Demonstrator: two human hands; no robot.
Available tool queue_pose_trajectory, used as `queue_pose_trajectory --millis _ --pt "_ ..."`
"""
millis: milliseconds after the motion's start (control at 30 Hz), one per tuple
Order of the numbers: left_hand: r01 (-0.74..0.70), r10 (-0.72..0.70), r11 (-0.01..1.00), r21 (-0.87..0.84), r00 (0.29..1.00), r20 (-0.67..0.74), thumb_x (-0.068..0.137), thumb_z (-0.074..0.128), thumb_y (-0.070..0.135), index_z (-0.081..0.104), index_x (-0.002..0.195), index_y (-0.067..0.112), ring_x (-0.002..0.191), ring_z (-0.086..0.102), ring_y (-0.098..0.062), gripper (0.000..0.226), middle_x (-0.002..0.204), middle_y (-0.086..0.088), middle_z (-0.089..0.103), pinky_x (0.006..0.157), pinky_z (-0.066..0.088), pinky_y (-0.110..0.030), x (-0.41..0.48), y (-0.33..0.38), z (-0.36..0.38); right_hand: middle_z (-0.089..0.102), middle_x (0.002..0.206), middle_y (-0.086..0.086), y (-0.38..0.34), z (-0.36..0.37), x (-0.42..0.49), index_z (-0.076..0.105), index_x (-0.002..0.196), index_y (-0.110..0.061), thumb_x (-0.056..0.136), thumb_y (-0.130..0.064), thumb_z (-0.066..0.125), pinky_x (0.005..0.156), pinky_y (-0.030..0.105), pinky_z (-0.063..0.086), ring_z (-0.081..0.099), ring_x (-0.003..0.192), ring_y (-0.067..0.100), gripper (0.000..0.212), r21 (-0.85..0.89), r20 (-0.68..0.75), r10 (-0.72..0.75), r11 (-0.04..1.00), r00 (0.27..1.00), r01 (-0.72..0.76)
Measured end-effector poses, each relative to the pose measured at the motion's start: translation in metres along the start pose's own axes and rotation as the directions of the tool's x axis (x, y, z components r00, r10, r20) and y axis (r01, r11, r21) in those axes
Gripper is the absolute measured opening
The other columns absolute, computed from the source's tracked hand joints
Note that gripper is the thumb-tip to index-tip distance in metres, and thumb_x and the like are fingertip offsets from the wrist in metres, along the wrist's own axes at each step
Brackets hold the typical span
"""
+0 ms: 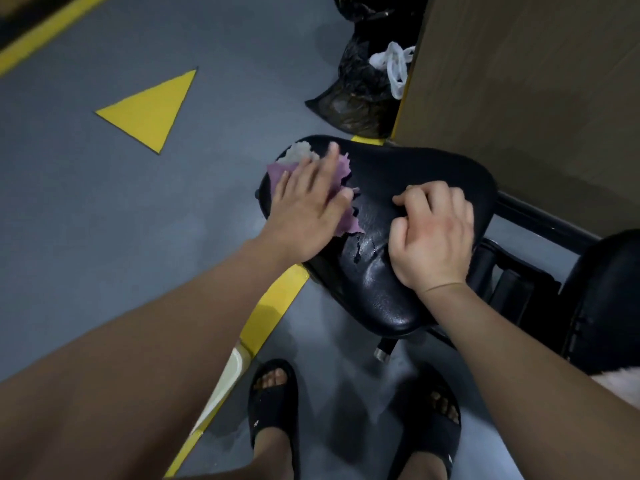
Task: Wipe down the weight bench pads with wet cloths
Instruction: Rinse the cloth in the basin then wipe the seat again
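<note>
Your left hand (308,202) lay flat with fingers straight, pressing a ragged purple-and-white cloth (277,173) onto the far left end of the black, cracked leather bench pad (398,168). Your right hand (433,233) rested on the pad's middle, fingers clenched loosely, nothing visible inside.

- No words, letters or numbers can be read anywhere in the view.
- A solid yellow triangle (149,109) is painted on the grey floor (86,209), with no writing on it.
- A plain yellow stripe (45,32) crosses the floor's far left corner, and another yellow stripe (273,306) runs under the black pad; neither carries text.
- The left slide (273,410) and the right slide (429,434) each bear a small white mark, too small to read.
</note>
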State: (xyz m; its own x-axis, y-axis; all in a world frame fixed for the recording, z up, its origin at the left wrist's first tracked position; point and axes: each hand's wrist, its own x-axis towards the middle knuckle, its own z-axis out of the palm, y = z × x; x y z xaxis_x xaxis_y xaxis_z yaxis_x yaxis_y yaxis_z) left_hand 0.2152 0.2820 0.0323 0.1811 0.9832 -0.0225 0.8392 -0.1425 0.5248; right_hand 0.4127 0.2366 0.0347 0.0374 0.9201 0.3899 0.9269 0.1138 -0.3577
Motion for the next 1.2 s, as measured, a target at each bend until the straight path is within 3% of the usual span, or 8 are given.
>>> queue_pose_trajectory --millis 67,167,300,433,667,767,933,1200 --pt "0.038 -0.039 0.960 -0.278 0.999 0.001 0.102 0.036 0.049 0.021 0.161 0.024 0.149 0.030 -0.019 0.066 0.159 -0.003 0.039 0.126 0.018 -0.043 0.005 -0.002 -0.010 0.058 0.105 0.008 0.000 0.000 0.002 0.067 0.101 -0.014 0.083 -0.021 0.049 0.087 0.043 0.039 0.050 0.096 0.032 0.026 0.004 -0.001 0.002 1.000 1.000 -0.002" --pt "-0.072 0.072 0.997 -0.025 0.997 0.018 0.107 0.038 0.039 0.035 0.156 0.024 0.154 0.021 -0.019 0.051 0.163 0.001 0.034 0.128 0.007 -0.042 0.005 -0.007 -0.010 0.058 0.105 0.008 0.001 0.001 0.001 0.067 0.100 -0.013 0.082 -0.020 0.050 0.087 0.043 0.039 0.050 0.096 0.032 0.026 0.006 -0.004 0.005 1.000 1.000 -0.005" --pt "-0.125 0.113 0.973 0.196 0.991 0.071 0.110 0.024 0.046 0.015 0.163 0.032 0.157 -0.004 -0.011 0.056 0.171 0.008 0.001 0.124 -0.006 -0.034 0.005 -0.011 -0.003 0.058 0.103 0.008 0.003 -0.001 0.002 0.066 0.098 -0.013 0.083 -0.021 0.049 0.087 0.045 0.040 0.050 0.095 0.032 0.025 0.011 0.021 0.008 1.000 1.000 -0.008" --pt "-0.080 0.092 0.943 0.323 0.996 -0.022 0.108 0.021 0.050 0.019 0.162 0.034 0.150 0.015 -0.024 0.057 0.164 0.003 0.021 0.123 0.007 -0.045 -0.005 -0.006 0.000 0.057 0.102 0.008 0.003 -0.004 0.001 0.066 0.099 -0.013 0.084 -0.023 0.048 0.088 0.046 0.040 0.050 0.095 0.032 0.025 0.003 0.037 0.014 1.000 0.999 -0.015" --pt "-0.184 0.149 0.964 0.189 0.971 0.187 0.105 0.022 0.058 0.012 0.162 0.031 0.156 0.001 -0.011 0.064 0.169 0.005 0.016 0.127 -0.001 -0.044 -0.011 -0.011 -0.015 0.056 0.101 0.007 0.007 -0.006 0.003 0.067 0.099 -0.014 0.086 -0.023 0.047 0.091 0.043 0.040 0.050 0.095 0.031 0.025 0.018 0.042 0.014 1.000 0.999 -0.015" --pt "-0.155 0.069 0.954 0.256 0.946 0.318 0.103 0.018 0.062 -0.001 0.161 0.040 0.156 -0.013 -0.009 0.065 0.170 0.017 -0.005 0.127 -0.007 -0.045 0.011 -0.013 -0.024 0.056 0.103 0.007 0.006 -0.010 0.005 0.066 0.101 -0.014 0.086 -0.025 0.045 0.093 0.044 0.040 0.050 0.098 0.031 0.028 0.007 0.112 0.014 1.000 0.994 -0.015" --pt "-0.048 -0.048 0.949 0.311 0.955 0.293 0.107 0.013 0.055 -0.007 0.159 0.046 0.155 -0.020 -0.011 0.056 0.168 0.019 -0.015 0.125 -0.013 -0.043 0.008 0.008 -0.014 0.055 0.125 0.006 0.006 -0.039 0.011 0.065 0.124 -0.012 0.092 -0.019 0.052 0.105 0.046 0.040 0.046 0.118 0.030 0.036 0.118 0.397 -0.034 0.993 0.917 -0.014" --pt "-0.241 0.163 0.943 0.229 0.936 0.312 0.097 0.004 0.063 -0.007 0.159 0.042 0.155 -0.021 -0.013 0.066 0.167 0.018 -0.017 0.123 -0.016 -0.037 -0.089 0.030 0.009 0.040 0.148 0.005 0.016 -0.096 -0.041 0.053 0.144 -0.018 0.095 -0.022 0.057 0.112 0.047 0.039 0.036 0.134 0.030 0.049 0.024 0.516 0.064 0.996 0.854 -0.090"
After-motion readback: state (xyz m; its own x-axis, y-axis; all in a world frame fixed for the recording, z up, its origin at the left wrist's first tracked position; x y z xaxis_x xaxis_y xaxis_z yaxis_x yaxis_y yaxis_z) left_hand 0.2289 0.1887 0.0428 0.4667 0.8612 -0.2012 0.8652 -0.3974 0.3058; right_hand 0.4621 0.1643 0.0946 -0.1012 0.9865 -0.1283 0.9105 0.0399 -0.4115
